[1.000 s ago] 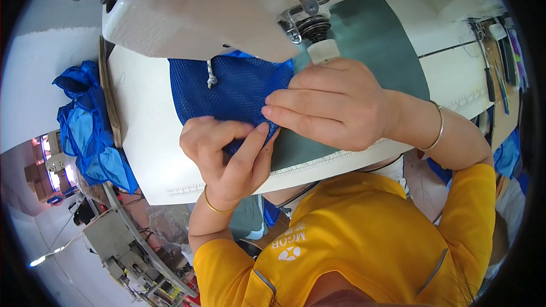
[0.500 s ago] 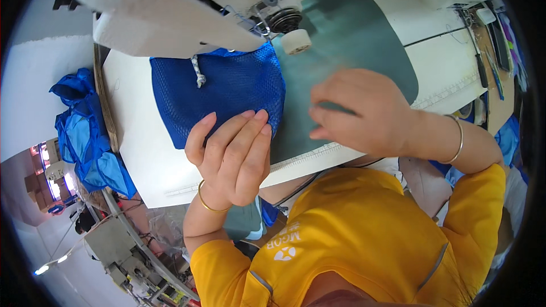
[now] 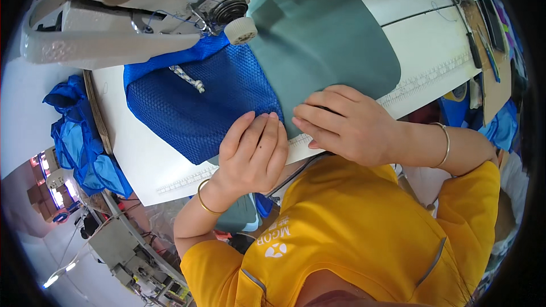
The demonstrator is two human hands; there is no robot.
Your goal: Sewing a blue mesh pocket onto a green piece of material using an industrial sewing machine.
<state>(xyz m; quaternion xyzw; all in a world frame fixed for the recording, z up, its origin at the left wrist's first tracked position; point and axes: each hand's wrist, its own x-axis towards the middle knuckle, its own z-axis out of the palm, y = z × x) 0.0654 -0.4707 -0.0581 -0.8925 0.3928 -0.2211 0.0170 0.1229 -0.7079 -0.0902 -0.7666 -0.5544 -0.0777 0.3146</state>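
Note:
A blue mesh bag (image 3: 193, 113) with a knotted white cord (image 3: 190, 79) lies on the table, its upper edge beneath the white sewing machine's head (image 3: 125, 45). A green panel (image 3: 324, 34) extends rightward from the bag. My left hand (image 3: 253, 156) pinches the bag's lower right corner, fingertips side by side. My right hand (image 3: 347, 131) rests at the panel's front edge with bent, slightly parted fingers, just right of that corner. Whatever lies under both hands' fingertips is partly hidden.
Crumpled blue fabric (image 3: 79, 142) hangs at the white table's (image 3: 136, 165) left, by a wooden strip (image 3: 96, 108). Printed rulers run along the front. Tools (image 3: 483, 51) lie on a board at the right. A grey machine (image 3: 131, 256) stands lower left.
My right hand left the bag, moved rightward, and now lies on the green panel. My left hand stays at the bag's corner. The view shifted, showing more green panel and bag.

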